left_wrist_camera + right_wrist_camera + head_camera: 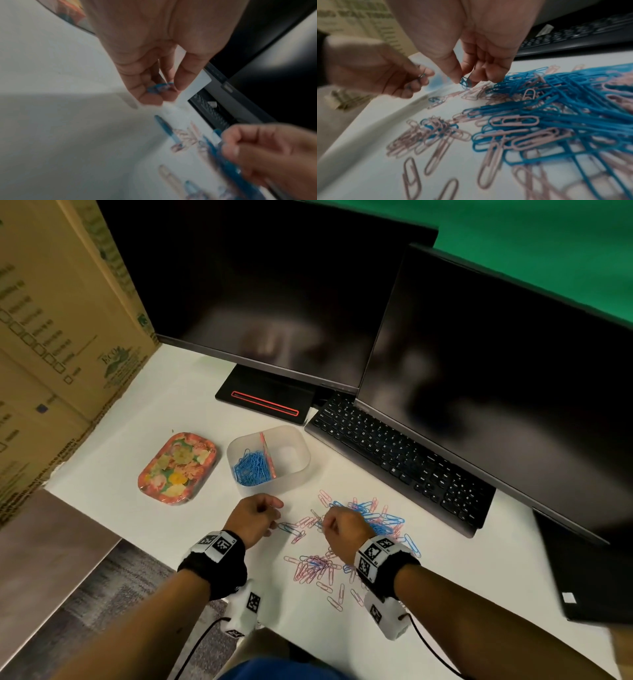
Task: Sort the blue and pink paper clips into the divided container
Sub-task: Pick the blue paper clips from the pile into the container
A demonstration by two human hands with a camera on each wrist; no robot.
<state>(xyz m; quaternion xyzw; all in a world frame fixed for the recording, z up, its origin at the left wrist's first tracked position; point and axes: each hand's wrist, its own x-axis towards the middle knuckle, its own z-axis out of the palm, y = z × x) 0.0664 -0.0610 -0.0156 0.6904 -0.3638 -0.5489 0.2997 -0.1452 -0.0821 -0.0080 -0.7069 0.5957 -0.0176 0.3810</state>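
A clear divided container (294, 440) stands on the white desk; blue clips (251, 467) fill its left compartment, and the right one looks empty. Loose blue and pink paper clips (363, 518) lie scattered in front of it. My left hand (257, 518) hovers just below the container, its fingers curled round blue clips (160, 87). My right hand (342, 529) is over the pile's left edge, its thumb and forefinger pinching a blue clip (464, 81). A mostly pink cluster (317, 568) lies between my wrists.
A floral tray (178, 467) sits left of the container. A black keyboard (400, 460) and two dark monitors (274, 285) stand behind and to the right. A cardboard box (51, 337) walls the left side. A dark laptop (589, 570) lies at the right edge.
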